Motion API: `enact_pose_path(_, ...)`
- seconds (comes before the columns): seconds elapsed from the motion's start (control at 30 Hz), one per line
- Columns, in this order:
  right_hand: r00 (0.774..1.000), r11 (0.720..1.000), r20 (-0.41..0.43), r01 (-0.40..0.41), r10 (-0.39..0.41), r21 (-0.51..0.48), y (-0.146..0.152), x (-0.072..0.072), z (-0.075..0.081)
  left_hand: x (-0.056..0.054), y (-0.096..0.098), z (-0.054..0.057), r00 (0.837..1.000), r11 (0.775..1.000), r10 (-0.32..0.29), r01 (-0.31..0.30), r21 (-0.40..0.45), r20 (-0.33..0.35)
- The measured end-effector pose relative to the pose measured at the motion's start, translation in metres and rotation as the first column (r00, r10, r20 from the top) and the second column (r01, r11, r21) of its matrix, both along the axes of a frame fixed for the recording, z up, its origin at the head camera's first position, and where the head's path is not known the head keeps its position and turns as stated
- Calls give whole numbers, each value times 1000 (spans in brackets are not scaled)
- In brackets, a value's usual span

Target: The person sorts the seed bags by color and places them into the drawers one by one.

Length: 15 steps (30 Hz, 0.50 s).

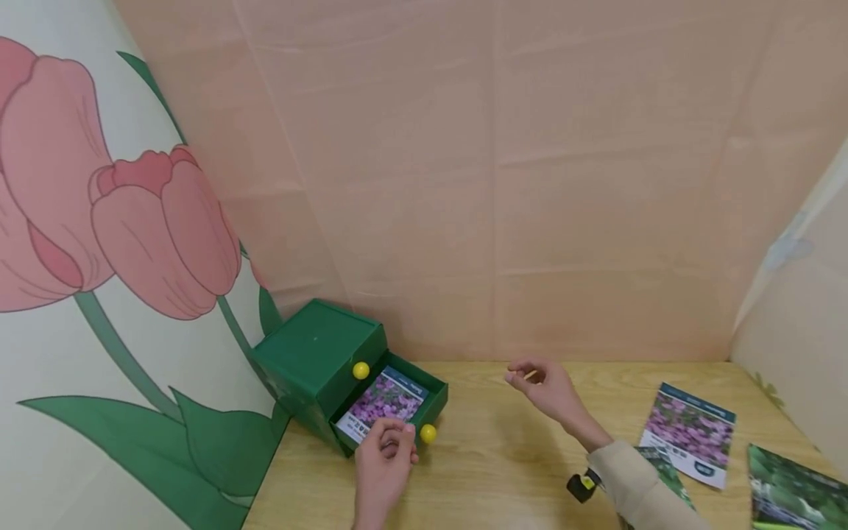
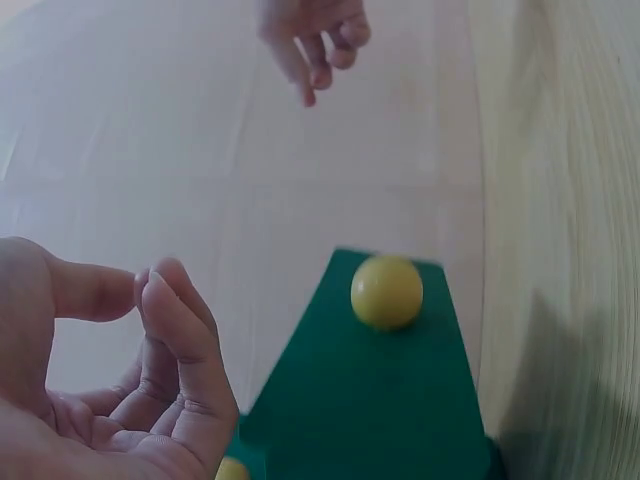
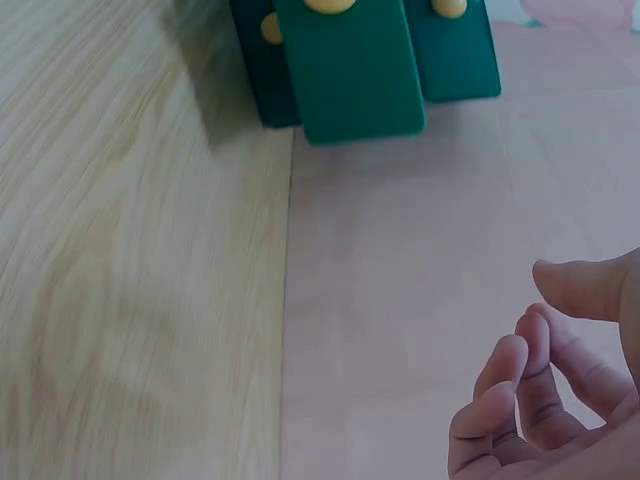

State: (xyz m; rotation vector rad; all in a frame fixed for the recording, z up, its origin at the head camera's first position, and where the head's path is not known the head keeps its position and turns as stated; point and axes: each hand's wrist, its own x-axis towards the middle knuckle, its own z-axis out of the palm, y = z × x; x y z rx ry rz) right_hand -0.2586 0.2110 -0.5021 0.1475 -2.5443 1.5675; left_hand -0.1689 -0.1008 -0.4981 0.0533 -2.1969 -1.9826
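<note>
A small green drawer box (image 1: 318, 335) with round yellow knobs stands at the left of the table. One drawer (image 1: 437, 401) is pulled out, and a flat packet with a purple-flower picture (image 1: 384, 397) lies inside it. My left hand (image 1: 386, 460) hovers in front of this drawer, beside its yellow knob (image 1: 428, 434). Its fingers are loosely curled, thumb and forefinger tips close together, with nothing between them. Further right, my right hand (image 1: 543, 386) hangs over the table. In the right wrist view its fingers (image 3: 540, 380) are loosely bent, the thumb apart, and hold nothing.
Another purple-flower packet (image 1: 692, 434) lies on the wooden table (image 1: 490, 478) at the right. A green packet (image 1: 665, 471) is partly hidden by the right sleeve (image 1: 636, 482). A dark green packet (image 1: 795, 489) lies at the far right. Behind hangs a pinkish cloth (image 1: 497, 184).
</note>
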Motion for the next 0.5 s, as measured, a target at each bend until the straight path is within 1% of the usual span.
enact_pose_path(0.13,999,1000,18,26,-27,14,22,6,-3,3,16,-1,998,998,-59,58,-31,-5)
enact_pose_path(0.27,998,997,29,54,-55,48,45,10,-6,7,33,-6,991,989,-133,132,-68,-4)
enact_pose_path(0.37,997,995,30,66,-68,69,58,13,-8,9,43,-10,983,981,-185,186,-62,14)
enact_pose_path(0.5,996,994,35,75,-78,73,73,17,-11,8,51,-15,974,972,-227,227,-61,21)
